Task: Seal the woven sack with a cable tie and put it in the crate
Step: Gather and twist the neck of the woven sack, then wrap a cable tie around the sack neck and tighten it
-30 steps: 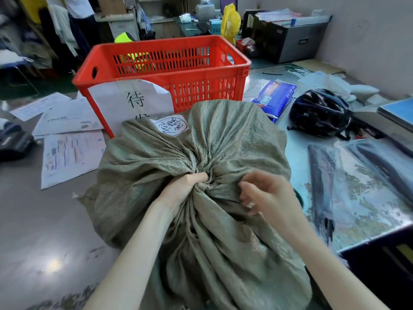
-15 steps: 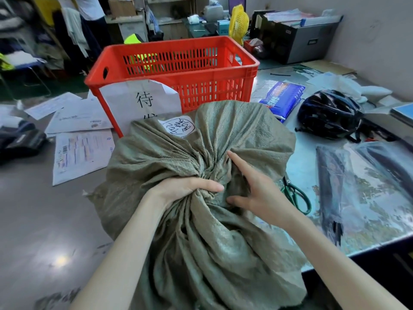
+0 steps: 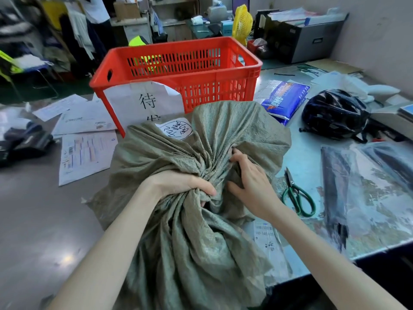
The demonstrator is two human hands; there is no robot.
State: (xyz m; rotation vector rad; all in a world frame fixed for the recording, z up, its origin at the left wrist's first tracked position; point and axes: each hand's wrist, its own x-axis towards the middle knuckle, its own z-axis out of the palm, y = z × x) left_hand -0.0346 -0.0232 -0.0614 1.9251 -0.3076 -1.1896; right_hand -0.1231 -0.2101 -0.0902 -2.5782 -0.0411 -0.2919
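Observation:
A grey-green woven sack [image 3: 234, 130] lies on the table in front of me, with a white handwritten label [image 3: 176, 129] on its top. My left hand [image 3: 178, 183] is clenched around the gathered neck of the sack. My right hand [image 3: 250, 182] presses into the folds just right of the neck, its fingertips tucked into the fabric. The red plastic crate [image 3: 178, 79] stands right behind the sack, with a paper sign [image 3: 145, 104] on its front. Some black strips [image 3: 308, 69] that may be cable ties lie far back on the right.
Green-handled scissors [image 3: 298, 198] lie right of the sack. A black helmet [image 3: 333, 114] and a blue packet [image 3: 286, 101] sit at the right. Dark plastic bags [image 3: 335, 182] lie near the right edge. Papers [image 3: 85, 155] are spread at the left. A yellow fan [image 3: 241, 23] stands behind the crate.
My right hand went from pinching the neck to reaching over the folds and pushing its fingers into the sack. My left hand kept its grip on the neck. The scissors came into view.

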